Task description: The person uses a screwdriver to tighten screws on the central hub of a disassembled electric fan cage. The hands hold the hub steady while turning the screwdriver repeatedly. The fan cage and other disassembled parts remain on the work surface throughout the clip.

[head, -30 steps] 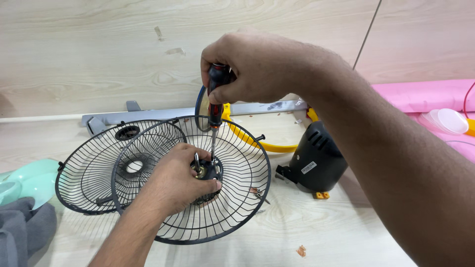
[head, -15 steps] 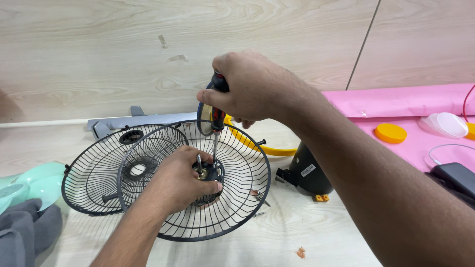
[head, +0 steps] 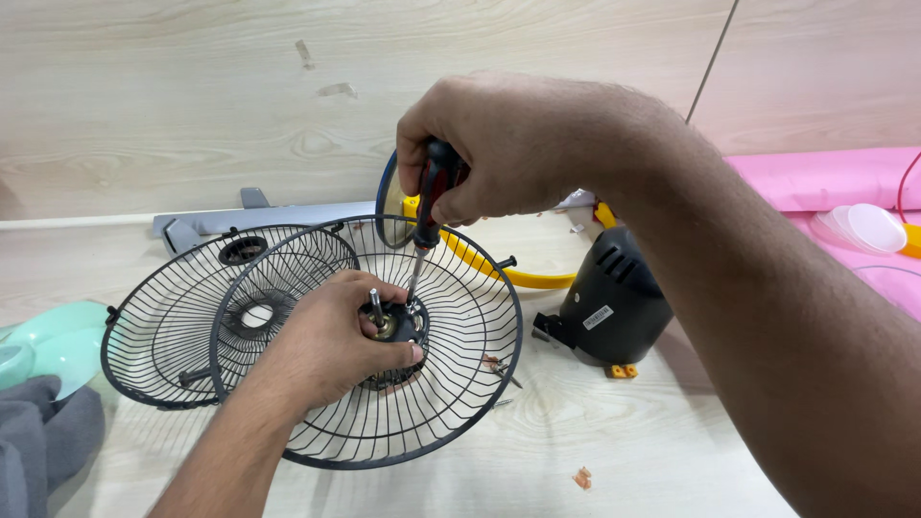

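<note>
My right hand (head: 508, 144) grips the black and red handle of a screwdriver (head: 430, 206), held upright with its tip down at the hub of a black wire fan guard (head: 460, 374). My left hand (head: 331, 345) wraps around the fan motor hub (head: 393, 324) in the middle of that guard, where a short metal shaft sticks up. A second black wire guard (head: 158, 326) lies partly under the first, to its left, on the light wooden floor.
A black motor housing (head: 614, 297) lies to the right beside a yellow curved piece (head: 508, 273). A grey bar (head: 278, 216) lies along the wall. A green fan blade (head: 48, 336) and grey cloth (head: 38, 441) sit at the left, a pink mat (head: 825, 177) at the right.
The view has shifted slightly left and closer. Both hands remain at the hub with the screwdriver tip in place; the guards have not visibly moved.
</note>
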